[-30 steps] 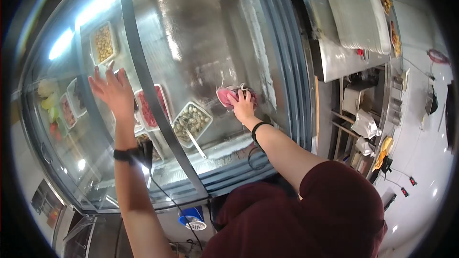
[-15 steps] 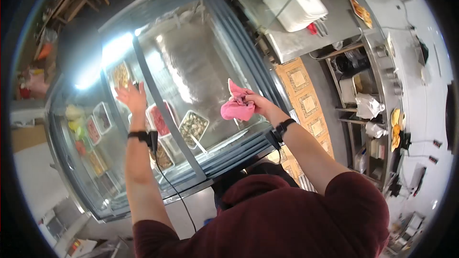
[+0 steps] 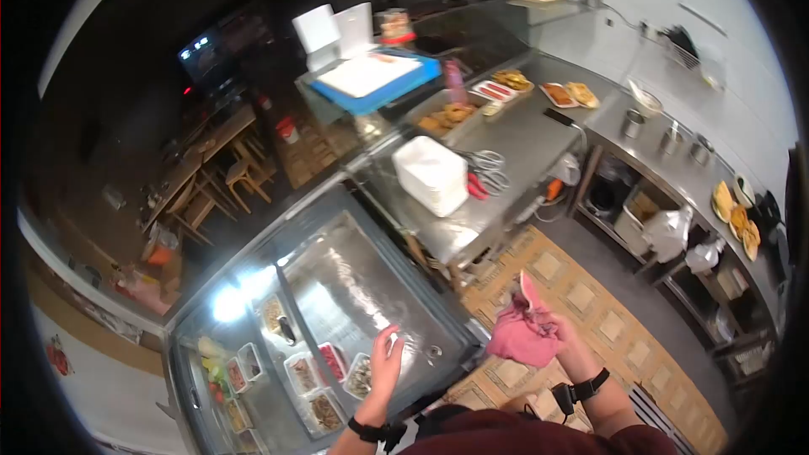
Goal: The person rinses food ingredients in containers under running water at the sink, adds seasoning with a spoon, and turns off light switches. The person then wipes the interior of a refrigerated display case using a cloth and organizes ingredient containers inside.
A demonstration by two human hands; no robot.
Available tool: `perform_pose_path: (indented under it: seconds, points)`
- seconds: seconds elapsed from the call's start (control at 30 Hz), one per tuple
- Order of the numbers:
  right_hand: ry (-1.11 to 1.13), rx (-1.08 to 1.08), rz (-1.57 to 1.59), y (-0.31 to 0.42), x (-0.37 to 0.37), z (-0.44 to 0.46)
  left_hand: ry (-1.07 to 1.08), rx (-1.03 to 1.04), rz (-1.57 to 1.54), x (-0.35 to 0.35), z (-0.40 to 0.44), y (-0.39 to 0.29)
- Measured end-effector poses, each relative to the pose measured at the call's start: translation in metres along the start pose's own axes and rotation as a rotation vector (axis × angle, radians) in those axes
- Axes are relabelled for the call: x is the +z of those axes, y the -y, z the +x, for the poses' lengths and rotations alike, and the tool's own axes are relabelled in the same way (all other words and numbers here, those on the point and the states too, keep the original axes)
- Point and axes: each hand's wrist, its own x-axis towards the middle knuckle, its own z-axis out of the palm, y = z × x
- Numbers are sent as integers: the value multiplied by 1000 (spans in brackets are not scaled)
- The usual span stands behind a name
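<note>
My right hand (image 3: 575,355) is closed around a crumpled pink cloth (image 3: 524,335), held over the tiled floor to the right of the display case. One corner of the cloth sticks up above my fingers. My left hand (image 3: 387,364) holds nothing; its fingers are raised and a little apart. It is over the front part of the glass-topped refrigerated display case (image 3: 354,265), close to a white tray of greyish food pieces (image 3: 360,376). A tray of red meat (image 3: 331,361) lies just left of that one.
A stack of white containers (image 3: 430,175) and red-handled scissors (image 3: 484,177) are on the steel counter behind the case. Trays of fried food (image 3: 511,79) stand farther back. Shelving with plastic bags (image 3: 668,234) runs along the right. Wooden stools (image 3: 246,175) stand beyond the glass.
My view has swung up and to the right, bringing the counter and room into sight. The right hand has carried the pink cloth off the case; the left has drawn back toward me.
</note>
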Motion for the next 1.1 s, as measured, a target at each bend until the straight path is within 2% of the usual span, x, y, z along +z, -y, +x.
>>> perform_pose_path:
  seconds: [0.07,0.13,0.17,0.2,0.27,0.3,0.47,0.53,0.6,0.7,0.77,0.83,0.87,0.9,0.93,1.03,1.1]
  points:
    - [12,-131,8,46,-49,-62,124,62,68,68,-6,-14]
    - [-28,-214,17,98,-66,-125,229,98,25,132,-9,-38]
    - [119,-279,90,122,-70,-155,286,48,-65,167,-14,-54]
    - [-109,-356,100,134,-112,-183,328,46,-62,197,-12,-50]
    - [-229,-484,114,171,-138,-252,407,137,107,260,-23,-78]
    - [-297,-556,93,176,-156,-283,444,118,79,281,-25,-68]
    - [-373,-993,260,235,-237,-427,630,16,103,433,-24,-67]
    - [-456,-1135,294,252,-247,-458,710,-23,114,488,14,-61]
    - [-594,-1253,329,263,-293,-503,793,-61,44,568,6,-84]
    - [-550,-1495,327,303,-276,-553,970,35,94,710,17,-106]
    - [-658,-1546,468,298,-299,-589,1162,82,25,820,11,-118]
    - [-805,-1625,629,304,-315,-624,1343,137,28,915,-37,-147]
    - [-786,-1719,560,308,-318,-643,1403,216,86,951,-81,-180]
    - [-761,-1802,485,315,-323,-660,1554,342,57,1011,-96,-176]
    - [-728,-1874,403,317,-329,-674,1652,387,52,1042,-137,-195]
    - [-788,-1964,450,321,-327,-727,1937,437,35,1104,-272,-250]
    - [-823,-2034,438,321,-338,-772,2081,355,-17,1134,-357,-262]
